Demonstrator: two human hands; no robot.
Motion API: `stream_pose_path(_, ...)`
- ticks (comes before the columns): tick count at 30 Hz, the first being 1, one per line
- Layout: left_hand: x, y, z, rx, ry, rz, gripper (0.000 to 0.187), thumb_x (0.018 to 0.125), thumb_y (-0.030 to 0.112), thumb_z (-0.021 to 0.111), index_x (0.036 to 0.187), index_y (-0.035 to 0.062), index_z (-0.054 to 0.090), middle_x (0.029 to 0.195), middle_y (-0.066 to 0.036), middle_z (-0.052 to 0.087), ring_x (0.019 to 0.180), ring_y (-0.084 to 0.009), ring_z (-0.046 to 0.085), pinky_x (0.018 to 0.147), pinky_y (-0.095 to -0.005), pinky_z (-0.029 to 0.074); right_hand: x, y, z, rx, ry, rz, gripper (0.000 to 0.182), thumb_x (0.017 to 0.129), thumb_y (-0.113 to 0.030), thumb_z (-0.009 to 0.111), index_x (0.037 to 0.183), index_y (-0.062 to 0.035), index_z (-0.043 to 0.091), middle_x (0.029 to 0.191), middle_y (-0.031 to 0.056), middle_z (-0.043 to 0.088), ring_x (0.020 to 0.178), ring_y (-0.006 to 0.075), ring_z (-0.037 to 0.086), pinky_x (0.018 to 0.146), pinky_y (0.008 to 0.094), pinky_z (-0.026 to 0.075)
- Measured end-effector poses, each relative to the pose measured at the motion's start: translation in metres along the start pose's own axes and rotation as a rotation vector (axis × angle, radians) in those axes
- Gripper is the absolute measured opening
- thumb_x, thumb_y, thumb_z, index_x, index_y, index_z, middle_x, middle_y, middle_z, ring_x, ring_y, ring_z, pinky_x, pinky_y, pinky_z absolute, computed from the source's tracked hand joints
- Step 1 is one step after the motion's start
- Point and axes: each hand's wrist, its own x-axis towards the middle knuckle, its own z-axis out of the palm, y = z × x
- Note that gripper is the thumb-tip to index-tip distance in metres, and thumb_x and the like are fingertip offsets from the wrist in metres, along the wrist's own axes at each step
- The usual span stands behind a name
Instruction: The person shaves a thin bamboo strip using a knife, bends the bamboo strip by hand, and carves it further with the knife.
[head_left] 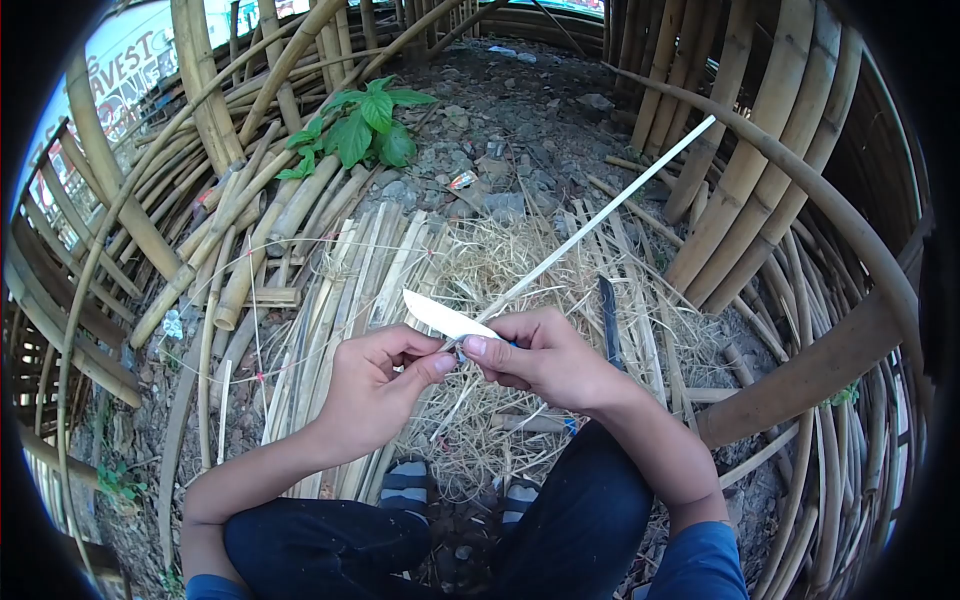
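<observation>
My right hand is closed around the handle of a knife, whose bright blade points up and to the left. A bit of blue shows beside the fingers. My left hand pinches at the near end of a long pale bamboo strip. The strip slants away to the upper right and passes behind the blade. Both sets of fingertips meet near the blade's base, so the exact contact there is hidden. Below the hands lie curly bamboo shavings.
Split bamboo slats cover the ground ahead. A dark, flat, blade-like piece lies right of the shavings. Bamboo poles stand at right, others pile up at left. A leafy plant grows beyond. A curved bamboo pole arcs along the right.
</observation>
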Motion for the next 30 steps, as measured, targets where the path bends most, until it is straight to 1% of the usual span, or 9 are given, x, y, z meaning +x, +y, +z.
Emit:
stream_pose_path(12, -0.002, 0.005, -0.005, -0.010, 0.023, -0.061, 0.010, 0.089, 0.004, 0.067, 0.095, -0.0033, 0.067, 0.082, -0.007, 0.068, 0.075, -0.0076, 0.063, 0.066, -0.0216, 0.050, -0.006, -0.005, 0.002, -0.295, 0.236, -0.057, 0.041, 0.089, -0.039, 0.067, 0.077, -0.0003, 0.070, 0.056, 0.0005, 0.054, 0.052, 0.0061, 0.044, 0.047, 0.0271, 0.035)
stream_pose_path(15, -0.002, 0.007, -0.006, -0.010, 0.023, -0.084, 0.010, 0.089, 0.004, 0.066, 0.096, -0.0038, 0.067, 0.081, -0.007, 0.068, 0.075, -0.0080, 0.063, 0.066, -0.0218, 0.050, -0.006, -0.004, 0.003, -0.282, 0.258, -0.039, 0.042, 0.089, -0.040, 0.067, 0.077, -0.0003, 0.070, 0.056, 0.0014, 0.054, 0.051, 0.0062, 0.044, 0.047, 0.0276, 0.036)
stream_pose_path(19, -0.003, 0.011, -0.010, 0.004, 0.007, -0.096, 0.009, 0.090, 0.003, 0.065, 0.095, -0.0042, 0.066, 0.080, -0.007, 0.066, 0.074, -0.0084, 0.062, 0.067, -0.0216, 0.050, -0.005, 0.002, 0.001, -0.311, 0.285, -0.071, 0.044, 0.090, -0.040, 0.065, 0.072, 0.0003, 0.068, 0.057, 0.0007, 0.054, 0.050, 0.0056, 0.042, 0.046, 0.0277, 0.034)
stream_pose_path(21, -0.005, 0.002, -0.021, 0.019, 0.047, -0.105, 0.008, 0.090, 0.004, 0.065, 0.093, -0.0031, 0.065, 0.078, -0.005, 0.065, 0.069, -0.0064, 0.059, 0.061, -0.0197, 0.046, -0.003, 0.006, -0.009, -0.043, 0.482, -0.185, 0.046, 0.093, -0.041, 0.061, 0.071, -0.0009, 0.062, 0.054, -0.0023, 0.049, 0.047, 0.0046, 0.036, 0.043, 0.0260, 0.029)
stream_pose_path(23, -0.008, -0.002, -0.034, 0.026, 0.088, -0.116, 0.007, 0.090, 0.004, 0.065, 0.091, -0.0019, 0.065, 0.076, -0.004, 0.064, 0.065, -0.0044, 0.056, 0.056, -0.0177, 0.042, -0.012, -0.003, -0.074, 0.192, 0.775, -0.222, 0.044, 0.097, -0.041, 0.055, 0.074, -0.0036, 0.057, 0.053, -0.0053, 0.042, 0.047, 0.0034, 0.033, 0.043, 0.0231, 0.026)
stream_pose_path(24, -0.007, -0.002, -0.043, -0.001, 0.139, -0.171, 0.006, 0.090, 0.005, 0.065, 0.090, -0.0013, 0.064, 0.075, -0.004, 0.063, 0.060, -0.0031, 0.051, 0.052, -0.0174, 0.038, -0.015, 0.002, -0.078, 0.184, 0.769, -0.227, 0.044, 0.097, -0.041, 0.055, 0.074, -0.0036, 0.057, 0.053, -0.0053, 0.042, 0.047, 0.0034, 0.033, 0.043, 0.0231, 0.026)
stream_pose_path(26, -0.006, -0.001, -0.050, -0.019, 0.207, -0.214, 0.006, 0.090, 0.006, 0.064, 0.091, -0.0002, 0.063, 0.072, -0.005, 0.061, 0.050, -0.0008, 0.040, 0.043, -0.0180, 0.027, -0.014, 0.016, -0.075, 0.120, 0.672, -0.091, 0.042, 0.099, -0.040, 0.050, 0.078, -0.0042, 0.056, 0.054, -0.0057, 0.040, 0.048, 0.0032, 0.034, 0.044, 0.0212, 0.026)
stream_pose_path(27, -0.007, 0.000, -0.050, -0.004, 0.208, -0.224, 0.006, 0.090, 0.006, 0.064, 0.091, -0.0002, 0.063, 0.072, -0.005, 0.061, 0.050, -0.0008, 0.040, 0.043, -0.0180, 0.027, -0.012, 0.017, -0.065, 0.137, 0.668, -0.087, 0.042, 0.099, -0.040, 0.050, 0.078, -0.0042, 0.056, 0.054, -0.0057, 0.040, 0.048, 0.0032, 0.034, 0.044, 0.0212, 0.026)
stream_pose_path(30, -0.002, -0.001, -0.038, -0.029, 0.157, -0.223, 0.008, 0.091, 0.007, 0.064, 0.092, 0.0006, 0.061, 0.072, -0.005, 0.061, 0.051, -0.0015, 0.040, 0.045, -0.0175, 0.029, -0.011, 0.002, -0.027, -0.053, 0.410, -0.183, 0.041, 0.101, -0.038, 0.048, 0.079, -0.0042, 0.057, 0.056, -0.0046, 0.042, 0.049, 0.0037, 0.036, 0.046, 0.0216, 0.029)
